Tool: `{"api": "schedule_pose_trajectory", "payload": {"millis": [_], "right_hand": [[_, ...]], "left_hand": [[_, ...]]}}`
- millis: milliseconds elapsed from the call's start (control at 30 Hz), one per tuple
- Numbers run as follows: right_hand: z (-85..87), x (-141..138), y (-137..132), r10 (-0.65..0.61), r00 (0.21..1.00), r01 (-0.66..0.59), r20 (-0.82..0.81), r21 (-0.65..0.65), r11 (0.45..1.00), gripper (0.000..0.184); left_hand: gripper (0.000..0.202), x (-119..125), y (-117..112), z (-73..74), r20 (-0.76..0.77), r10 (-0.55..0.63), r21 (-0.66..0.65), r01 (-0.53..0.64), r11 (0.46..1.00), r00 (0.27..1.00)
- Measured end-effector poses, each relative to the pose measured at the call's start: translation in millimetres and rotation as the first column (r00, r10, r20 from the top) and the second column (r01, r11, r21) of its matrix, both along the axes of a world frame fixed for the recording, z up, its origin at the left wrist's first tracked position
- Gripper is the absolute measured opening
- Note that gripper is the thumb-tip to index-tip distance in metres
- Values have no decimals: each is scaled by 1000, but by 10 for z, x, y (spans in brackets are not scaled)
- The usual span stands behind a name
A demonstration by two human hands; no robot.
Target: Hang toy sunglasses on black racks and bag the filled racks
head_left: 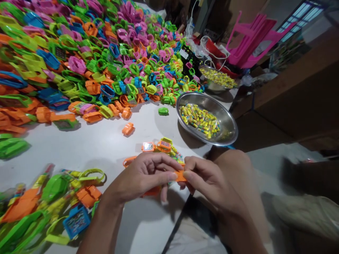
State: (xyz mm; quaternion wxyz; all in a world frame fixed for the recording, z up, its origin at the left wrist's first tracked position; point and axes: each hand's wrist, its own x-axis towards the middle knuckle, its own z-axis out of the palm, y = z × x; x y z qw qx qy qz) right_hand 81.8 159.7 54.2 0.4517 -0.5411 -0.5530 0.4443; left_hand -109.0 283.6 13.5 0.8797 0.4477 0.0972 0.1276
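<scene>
Between my two hands is a small orange plastic toy watch [181, 175], pinched by thumbs and fingertips above the table's front edge. My left hand [148, 174] grips its left end, and my right hand [205, 176] closes on the right end. Fingers cover most of the piece. Just beyond them lie an orange toy watch with a shiny square face [148, 146], another orange watch [164, 145] and some yellow-wrapped candy packets [174, 153]. Part of a further orange piece [152, 191] shows beneath my left hand.
A huge heap of colourful toy watches [106, 60] covers the table's far left. A steel bowl [229, 130] of small yellow packets stands at the right edge, a second bowl [218, 88] behind it. Watches with candy tubes [53, 204] lie front left. A pink stool [246, 38] is at the back.
</scene>
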Motion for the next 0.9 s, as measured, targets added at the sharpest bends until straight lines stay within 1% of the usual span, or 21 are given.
{"api": "schedule_pose_trajectory", "payload": {"millis": [100,200,333,567,633,733,900], "right_hand": [[-22,6,4,13,999,-13,-44,-7,1000,30],[-41,15,15,17,998,-17,-53,-7,1000,30],[-66,28,44,24,996,-26,-82,-27,999,33],[-192,77,76,51,978,-59,-203,-33,998,33],[-210,87,78,52,978,-58,-202,-25,998,33],[-190,96,67,51,987,-51,-152,0,999,33],[-113,103,24,57,991,-52,-121,40,998,31]], "left_hand": [[16,-9,1,-2,-11,12,8,-12,1000,1000],[19,-22,-3,2,-19,22,15,-22,1000,1000],[22,-22,-12,9,16,47,-2,-47,999,999],[21,-8,-9,-24,28,62,46,-63,997,998],[21,-9,-17,-38,35,58,64,-60,996,998],[23,-6,-36,-39,22,48,82,-50,995,999],[28,-22,-51,25,-27,55,147,-51,988,998]]}}
